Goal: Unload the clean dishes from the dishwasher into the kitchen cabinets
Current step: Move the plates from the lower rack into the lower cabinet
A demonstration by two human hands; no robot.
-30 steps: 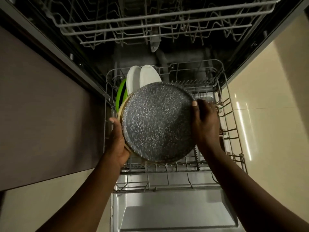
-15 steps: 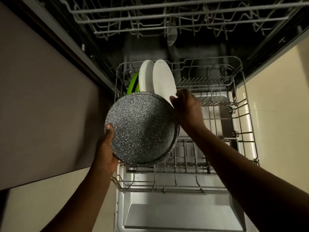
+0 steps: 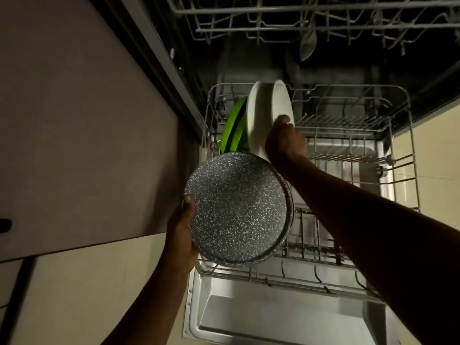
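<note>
My left hand [image 3: 180,235] grips the left rim of a grey speckled plate [image 3: 236,210], held over the front left of the pulled-out lower rack [image 3: 403,150]. A second rim shows just under its right edge. My right hand [image 3: 285,141] is closed on the lower edge of the two white plates [image 3: 258,115] standing upright at the rack's back left. Green plates [image 3: 234,130] stand just left of the white ones, partly hidden behind them.
The upper rack [image 3: 311,23] hangs above with a spoon-like utensil [image 3: 307,46] in it. The open dishwasher door [image 3: 273,317] lies below the rack. A cabinet front [image 3: 82,135] is on the left, a pale tiled floor [image 3: 438,158] on the right.
My right hand left the speckled plate and reached back to take hold of the white plates. My left hand carried the speckled plate left and toward me.
</note>
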